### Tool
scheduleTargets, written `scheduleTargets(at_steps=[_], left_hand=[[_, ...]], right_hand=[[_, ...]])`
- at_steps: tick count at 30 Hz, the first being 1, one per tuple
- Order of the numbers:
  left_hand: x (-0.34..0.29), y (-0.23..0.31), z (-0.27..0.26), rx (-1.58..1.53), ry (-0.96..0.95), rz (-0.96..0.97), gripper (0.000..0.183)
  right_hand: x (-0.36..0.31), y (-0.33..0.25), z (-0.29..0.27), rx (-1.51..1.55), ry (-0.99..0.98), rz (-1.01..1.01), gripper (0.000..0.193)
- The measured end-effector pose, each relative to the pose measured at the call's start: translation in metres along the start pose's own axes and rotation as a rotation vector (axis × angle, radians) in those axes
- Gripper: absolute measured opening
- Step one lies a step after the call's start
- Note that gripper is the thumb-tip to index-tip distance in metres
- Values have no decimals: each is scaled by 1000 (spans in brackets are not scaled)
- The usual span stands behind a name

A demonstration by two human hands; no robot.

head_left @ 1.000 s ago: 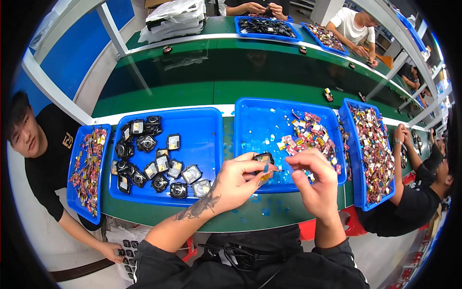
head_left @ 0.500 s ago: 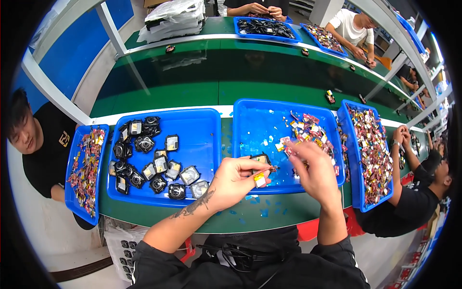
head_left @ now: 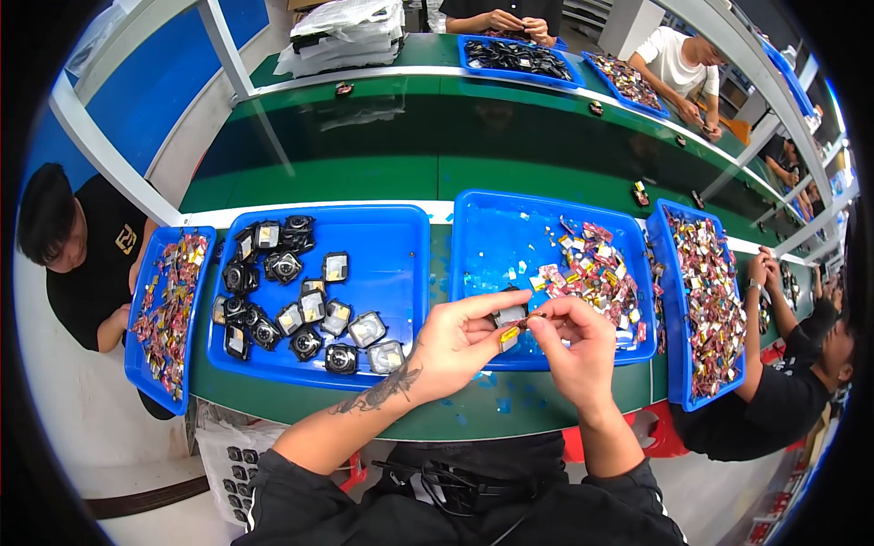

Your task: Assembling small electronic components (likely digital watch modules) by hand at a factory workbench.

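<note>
My left hand (head_left: 451, 346) is closed around a small black housing (head_left: 512, 313) with a pale panel, just over the near edge of the right-hand blue tray (head_left: 487, 207). A small yellow-and-white piece (head_left: 509, 337), battery-like, sticks out between its fingers beside a reddish circuit board. Thumb and fingers of my right hand (head_left: 578, 350) pinch together at the board's right end, where a thin dark part shows; its exact kind is too small to tell. Right behind my right hand lies a heap of reddish circuit boards (head_left: 596, 268) with yellow and white parts.
The left-hand blue tray (head_left: 382, 215) holds several black housings (head_left: 282, 266). Narrow blue bins of circuit boards stand at far left (head_left: 170, 314) and right (head_left: 708, 309). Blue scraps lie on the green bench (head_left: 437, 420). Co-workers sit left, right and across; a white rail (head_left: 337, 213) runs behind the trays.
My right hand has come down and left from above the circuit-board heap to my left hand, and its fingers have closed at the held piece. The whole view has shifted slightly.
</note>
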State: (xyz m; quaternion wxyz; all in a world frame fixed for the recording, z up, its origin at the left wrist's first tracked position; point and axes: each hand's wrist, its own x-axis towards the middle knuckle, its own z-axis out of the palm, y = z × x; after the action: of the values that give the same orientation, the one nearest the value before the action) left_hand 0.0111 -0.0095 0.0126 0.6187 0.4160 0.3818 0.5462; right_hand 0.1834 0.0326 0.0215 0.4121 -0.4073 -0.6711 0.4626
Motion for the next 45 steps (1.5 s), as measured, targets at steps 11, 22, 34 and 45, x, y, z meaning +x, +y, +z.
scheduleTargets(at_steps=[11, 22, 34, 45], left_hand=[[0, -7, 0, 126, -28, 123, 48], [2, -5, -1, -295, 181, -76, 60], [-6, 49, -98, 1756, 550, 47, 47], [-20, 55, -115, 1574, 521, 2, 29]], right_hand=[[3, 0, 4, -285, 57, -158, 13], [10, 6, -5, -197, -96, -74, 27], [174, 26, -1, -143, -336, 165, 8], [270, 98, -28, -710, -14, 162, 29]])
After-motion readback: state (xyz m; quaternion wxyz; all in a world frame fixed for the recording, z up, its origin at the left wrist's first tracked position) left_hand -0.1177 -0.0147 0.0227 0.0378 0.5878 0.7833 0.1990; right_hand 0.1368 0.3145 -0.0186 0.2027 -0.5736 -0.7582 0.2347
